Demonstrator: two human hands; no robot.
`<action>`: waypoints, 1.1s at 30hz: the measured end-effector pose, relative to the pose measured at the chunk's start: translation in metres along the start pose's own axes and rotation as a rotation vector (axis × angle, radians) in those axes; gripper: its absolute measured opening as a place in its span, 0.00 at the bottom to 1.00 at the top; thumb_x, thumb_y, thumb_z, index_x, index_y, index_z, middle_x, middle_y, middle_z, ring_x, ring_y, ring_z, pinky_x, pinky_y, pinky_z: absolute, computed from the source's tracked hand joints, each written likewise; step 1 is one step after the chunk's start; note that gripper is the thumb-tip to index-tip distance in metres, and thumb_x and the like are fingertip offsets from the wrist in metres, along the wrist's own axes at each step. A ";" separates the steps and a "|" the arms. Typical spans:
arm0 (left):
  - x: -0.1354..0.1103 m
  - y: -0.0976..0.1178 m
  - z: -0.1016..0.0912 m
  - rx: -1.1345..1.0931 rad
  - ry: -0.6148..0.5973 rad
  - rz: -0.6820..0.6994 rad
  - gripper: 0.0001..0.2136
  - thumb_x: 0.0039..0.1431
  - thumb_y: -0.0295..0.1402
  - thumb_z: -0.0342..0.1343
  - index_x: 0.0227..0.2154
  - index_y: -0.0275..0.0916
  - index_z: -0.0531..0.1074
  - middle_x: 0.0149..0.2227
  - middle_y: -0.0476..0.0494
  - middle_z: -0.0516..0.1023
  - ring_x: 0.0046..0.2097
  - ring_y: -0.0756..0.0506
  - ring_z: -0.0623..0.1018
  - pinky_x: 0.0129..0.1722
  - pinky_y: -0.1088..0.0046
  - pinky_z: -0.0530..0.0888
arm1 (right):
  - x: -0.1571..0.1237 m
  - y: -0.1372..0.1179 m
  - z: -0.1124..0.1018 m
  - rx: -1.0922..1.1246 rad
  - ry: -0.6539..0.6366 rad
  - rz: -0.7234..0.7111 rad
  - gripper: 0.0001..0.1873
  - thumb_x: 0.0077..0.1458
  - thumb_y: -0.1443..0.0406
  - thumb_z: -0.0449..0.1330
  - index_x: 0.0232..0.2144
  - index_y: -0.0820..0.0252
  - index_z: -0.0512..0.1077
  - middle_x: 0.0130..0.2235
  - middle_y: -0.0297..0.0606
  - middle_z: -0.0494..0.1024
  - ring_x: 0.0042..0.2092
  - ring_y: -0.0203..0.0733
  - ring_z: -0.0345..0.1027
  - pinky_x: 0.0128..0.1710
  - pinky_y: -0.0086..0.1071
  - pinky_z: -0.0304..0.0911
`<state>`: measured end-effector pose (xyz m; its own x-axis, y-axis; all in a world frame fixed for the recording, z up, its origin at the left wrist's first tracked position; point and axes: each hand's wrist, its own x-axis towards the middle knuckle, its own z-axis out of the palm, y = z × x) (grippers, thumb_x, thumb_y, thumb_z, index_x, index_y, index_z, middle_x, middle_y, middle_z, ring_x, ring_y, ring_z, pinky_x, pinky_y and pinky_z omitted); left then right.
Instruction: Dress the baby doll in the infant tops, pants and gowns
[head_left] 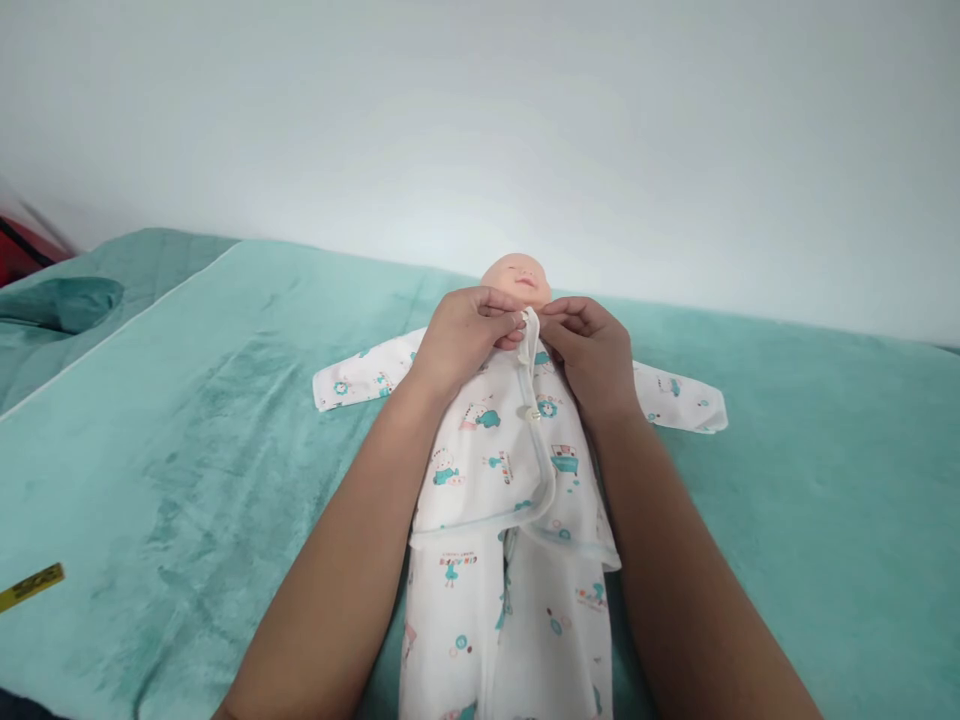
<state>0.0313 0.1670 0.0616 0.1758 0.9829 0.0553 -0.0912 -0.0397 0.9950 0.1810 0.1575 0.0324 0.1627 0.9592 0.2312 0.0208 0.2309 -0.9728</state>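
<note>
A baby doll [517, 275] lies on its back, its head toward the wall. It wears a white printed baby jacket [480, 450] with pale blue edging and matching white trousers [450, 650]. At the neckline my left hand [474, 330] pinches the jacket's front edge between thumb and fingers. Just across from it, my right hand [589, 345] pinches the other side of the collar. The collar's fastening is partly covered by my fingers. Lower on the front edge a small round button [532, 413] shows. Both sleeves stretch out sideways past my forearms.
The doll rests on a teal plush cover [210, 480] that runs up to a pale wall [480, 130]. A yellow strip with dark markings [31, 587] lies at the left. A red object [26, 250] shows at the far left edge, beside bunched teal fabric [67, 300].
</note>
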 end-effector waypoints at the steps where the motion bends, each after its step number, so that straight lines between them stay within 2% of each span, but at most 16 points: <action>1: 0.000 0.000 0.000 0.001 0.006 -0.001 0.03 0.50 0.22 0.59 0.29 0.34 0.75 0.27 0.46 0.78 0.30 0.52 0.76 0.34 0.75 0.74 | 0.000 0.000 0.000 -0.002 -0.010 -0.004 0.10 0.45 0.62 0.65 0.32 0.56 0.72 0.31 0.31 0.77 0.28 0.33 0.66 0.27 0.29 0.62; 5: -0.001 0.000 0.002 0.029 0.023 -0.004 0.01 0.52 0.25 0.60 0.26 0.34 0.75 0.26 0.46 0.77 0.29 0.53 0.75 0.34 0.74 0.74 | 0.001 -0.001 0.000 -0.029 -0.047 -0.020 0.11 0.44 0.62 0.66 0.32 0.56 0.73 0.35 0.34 0.77 0.35 0.37 0.70 0.34 0.31 0.66; 12: 0.002 -0.002 0.002 0.092 0.036 0.037 0.01 0.51 0.26 0.60 0.26 0.35 0.76 0.25 0.48 0.75 0.26 0.53 0.73 0.30 0.76 0.71 | 0.002 -0.004 0.000 -0.098 -0.059 -0.022 0.10 0.45 0.63 0.66 0.33 0.58 0.74 0.34 0.34 0.77 0.34 0.36 0.69 0.35 0.31 0.65; 19: -0.002 0.002 0.005 0.213 0.063 0.055 0.09 0.50 0.36 0.63 0.33 0.37 0.75 0.28 0.47 0.76 0.27 0.51 0.73 0.29 0.74 0.70 | 0.002 -0.006 0.003 -0.123 -0.076 -0.030 0.09 0.46 0.63 0.65 0.32 0.58 0.73 0.32 0.33 0.76 0.32 0.35 0.67 0.34 0.31 0.65; 22: -0.002 0.001 0.006 0.264 0.102 0.059 0.08 0.49 0.30 0.61 0.35 0.39 0.75 0.26 0.49 0.75 0.27 0.50 0.74 0.30 0.73 0.69 | 0.002 -0.005 0.003 -0.135 -0.083 -0.044 0.09 0.45 0.64 0.65 0.32 0.58 0.73 0.32 0.32 0.76 0.31 0.34 0.66 0.34 0.31 0.64; 25: -0.001 0.000 0.006 0.284 0.111 0.057 0.11 0.47 0.24 0.57 0.36 0.39 0.74 0.25 0.50 0.74 0.27 0.50 0.74 0.31 0.73 0.69 | 0.002 -0.004 0.002 -0.153 -0.092 -0.043 0.09 0.45 0.65 0.65 0.33 0.58 0.73 0.32 0.31 0.75 0.31 0.33 0.65 0.35 0.31 0.63; 33: -0.005 0.006 0.005 0.178 0.109 -0.039 0.18 0.43 0.21 0.56 0.40 0.38 0.72 0.28 0.49 0.74 0.25 0.53 0.71 0.27 0.76 0.68 | 0.002 -0.004 0.001 -0.163 -0.109 -0.018 0.12 0.45 0.66 0.65 0.35 0.57 0.71 0.34 0.32 0.74 0.33 0.34 0.65 0.36 0.32 0.63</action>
<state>0.0352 0.1610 0.0675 0.0679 0.9975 0.0168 0.0902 -0.0229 0.9957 0.1799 0.1590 0.0374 0.0535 0.9692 0.2405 0.1836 0.2272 -0.9564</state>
